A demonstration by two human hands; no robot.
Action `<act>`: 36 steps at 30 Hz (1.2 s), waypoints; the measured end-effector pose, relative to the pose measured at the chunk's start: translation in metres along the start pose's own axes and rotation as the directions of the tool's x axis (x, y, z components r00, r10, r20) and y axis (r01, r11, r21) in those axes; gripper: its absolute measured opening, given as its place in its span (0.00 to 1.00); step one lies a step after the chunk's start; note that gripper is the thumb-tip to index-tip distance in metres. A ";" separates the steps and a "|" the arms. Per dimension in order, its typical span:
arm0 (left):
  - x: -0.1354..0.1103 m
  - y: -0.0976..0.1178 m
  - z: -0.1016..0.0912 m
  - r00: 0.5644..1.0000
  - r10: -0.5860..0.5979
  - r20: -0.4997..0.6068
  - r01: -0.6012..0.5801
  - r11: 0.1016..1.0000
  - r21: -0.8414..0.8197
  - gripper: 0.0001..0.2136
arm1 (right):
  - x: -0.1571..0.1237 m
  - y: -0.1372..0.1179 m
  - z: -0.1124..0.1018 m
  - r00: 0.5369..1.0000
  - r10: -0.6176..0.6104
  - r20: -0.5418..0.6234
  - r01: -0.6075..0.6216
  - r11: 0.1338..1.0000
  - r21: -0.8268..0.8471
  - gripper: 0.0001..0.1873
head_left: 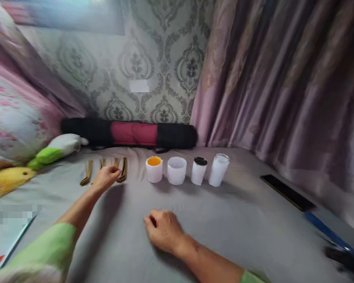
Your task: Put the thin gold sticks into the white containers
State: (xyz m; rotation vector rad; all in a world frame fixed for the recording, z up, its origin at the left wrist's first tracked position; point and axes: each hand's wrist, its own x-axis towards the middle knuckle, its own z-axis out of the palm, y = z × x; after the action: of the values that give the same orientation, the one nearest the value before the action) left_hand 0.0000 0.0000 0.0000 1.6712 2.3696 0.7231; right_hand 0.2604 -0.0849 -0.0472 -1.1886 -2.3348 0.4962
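My left hand (pixel 106 177) is stretched out over a row of several gold-coloured, bent, slim pieces on the grey sheet. Its fingers are pinched together beside the rightmost gold piece (pixel 123 169); whether they grip anything is hidden. Another gold piece (pixel 86 173) lies to the left of that hand. Curled into a loose fist, my right hand (pixel 164 231) rests on the sheet with nothing visible in it. Beyond it stand a white cup with orange inside (pixel 154 173), a wide white cup (pixel 177 171), a white cup with a dark top (pixel 199 171) and a tall whitish jar (pixel 218 171).
A black and red rolled bag (pixel 134 133) lies along the wall. On the right are a dark phone (pixel 287 192) and a blue strap-like item (pixel 327 228). Soft toys, one yellow (pixel 10 180), sit at the left. Curtains (pixel 253 78) hang at the right.
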 end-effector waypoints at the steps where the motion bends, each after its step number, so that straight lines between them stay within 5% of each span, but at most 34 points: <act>1: -0.001 0.002 -0.002 1.000 -0.008 0.003 0.008 1.000 0.000 0.14 | 0.000 0.000 -0.001 1.000 0.001 0.004 -0.001 1.000 0.008 0.17; 36: 0.009 -0.001 0.013 0.998 -0.033 0.043 0.032 0.999 0.031 0.12 | 0.006 0.000 -0.002 0.999 -0.010 0.038 0.006 0.996 0.087 0.18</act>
State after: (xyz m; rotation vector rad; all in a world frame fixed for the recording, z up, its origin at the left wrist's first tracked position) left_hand 0.0008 0.0117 -0.0106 1.6383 2.3835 0.6416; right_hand 0.2582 -0.0797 -0.0436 -1.1383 -2.3239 0.6162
